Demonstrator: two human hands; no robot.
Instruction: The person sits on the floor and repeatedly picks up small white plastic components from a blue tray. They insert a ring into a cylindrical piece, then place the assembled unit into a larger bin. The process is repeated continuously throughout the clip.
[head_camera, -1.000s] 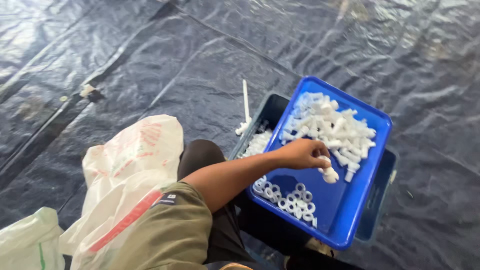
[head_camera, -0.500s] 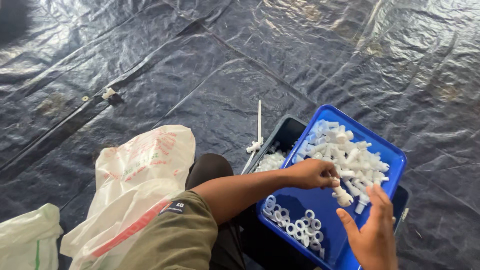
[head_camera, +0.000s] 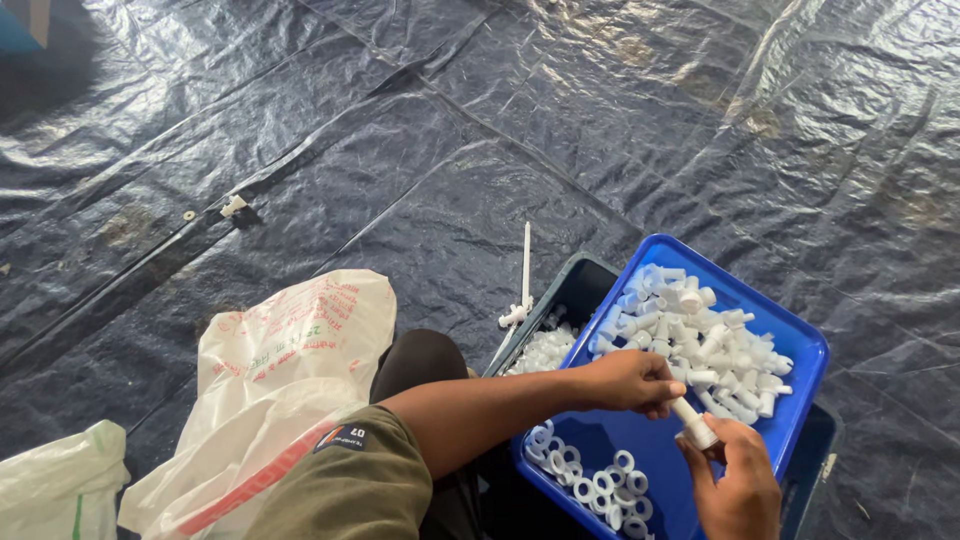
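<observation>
Both hands (head_camera: 680, 425) pinch white tube fitting (head_camera: 692, 423) between them, over blue tray (head_camera: 800, 345).

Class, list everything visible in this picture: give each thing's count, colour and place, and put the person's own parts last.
Tarpaulin: one, dark blue-black, covering the floor.
Blue tray: one, at lower right, set over a dark bin.
Tube fittings: many, white, heaped in the tray's far end.
Rings: many, white, tray's near end.
Thin rod: one, white, beside the bin.
Plastic bags: two, whitish, lower left.
Left hand: grips white fitting.
Right hand: touches the same fitting.
</observation>
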